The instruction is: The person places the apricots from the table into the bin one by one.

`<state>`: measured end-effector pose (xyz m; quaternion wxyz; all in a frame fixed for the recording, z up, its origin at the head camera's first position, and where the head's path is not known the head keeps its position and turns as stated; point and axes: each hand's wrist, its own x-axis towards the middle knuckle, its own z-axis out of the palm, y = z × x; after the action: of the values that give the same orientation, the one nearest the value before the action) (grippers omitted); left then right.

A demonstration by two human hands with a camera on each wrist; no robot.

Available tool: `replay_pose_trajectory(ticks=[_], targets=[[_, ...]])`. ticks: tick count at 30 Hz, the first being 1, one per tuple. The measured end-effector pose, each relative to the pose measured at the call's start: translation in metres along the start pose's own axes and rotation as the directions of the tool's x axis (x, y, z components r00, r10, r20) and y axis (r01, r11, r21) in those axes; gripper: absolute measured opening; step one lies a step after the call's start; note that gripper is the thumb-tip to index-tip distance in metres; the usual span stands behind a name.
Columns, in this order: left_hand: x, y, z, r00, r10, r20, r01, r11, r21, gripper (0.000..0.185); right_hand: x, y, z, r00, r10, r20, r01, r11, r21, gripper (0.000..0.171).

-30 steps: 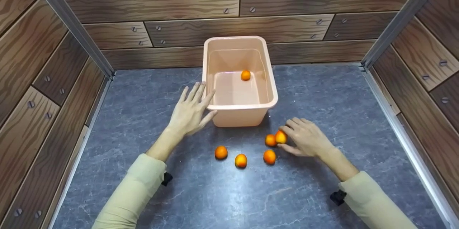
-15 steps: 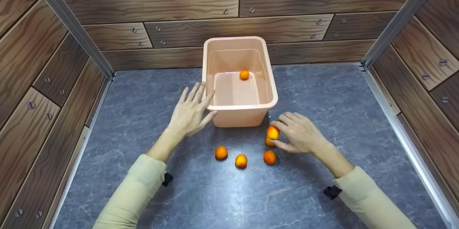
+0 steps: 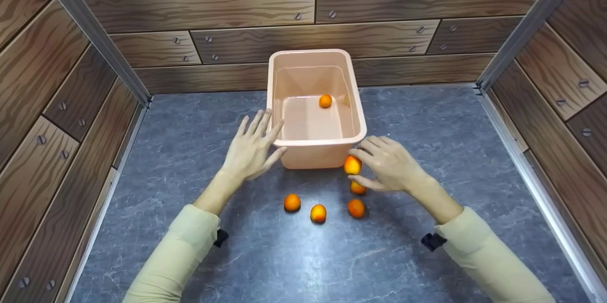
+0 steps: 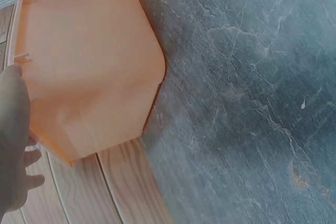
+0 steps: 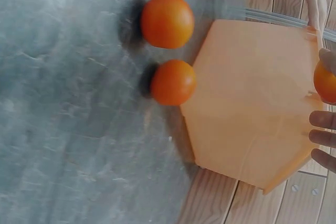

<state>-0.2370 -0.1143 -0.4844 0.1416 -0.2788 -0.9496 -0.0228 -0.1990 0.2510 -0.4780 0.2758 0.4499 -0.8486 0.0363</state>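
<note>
Thumb and fingertips of my right hand pinch a small orange, raised beside the front right corner of a peach plastic bin. Its skin shows bright in the right wrist view too, where the held orange sits between thumb and fingers. My left hand lies with straight, spread fingers at the bin's front left corner, fingertips over the rim. One orange lies inside the bin. Just below the held fruit, another orange is partly hidden by my right thumb.
More oranges lie on the grey marbled surface in front of the bin: one on the left, one in the middle and one on the right. Wood-patterned walls enclose the back and sides.
My right hand has lifted the orange and carried it left and forward toward the bin's front right corner. My left hand has stayed at the rim.
</note>
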Motion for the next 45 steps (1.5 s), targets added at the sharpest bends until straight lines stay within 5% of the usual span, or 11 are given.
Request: replay_pose_trajectory(ticks=[25,45], targets=[[0.001,0.001,-0.002,1.0,0.003,0.01,-0.003,1.0,0.002,0.07,0.038,0.015,-0.013,0.999,-0.043,-0.031,0.042,0.998,-0.04,0.049],[0.0,-0.001,-0.001,1.0,-0.001,0.012,0.001,1.0,-0.006,0.07,0.073,0.036,0.0,0.998,-0.029,-0.048,0.026,0.998,-0.063,0.049]])
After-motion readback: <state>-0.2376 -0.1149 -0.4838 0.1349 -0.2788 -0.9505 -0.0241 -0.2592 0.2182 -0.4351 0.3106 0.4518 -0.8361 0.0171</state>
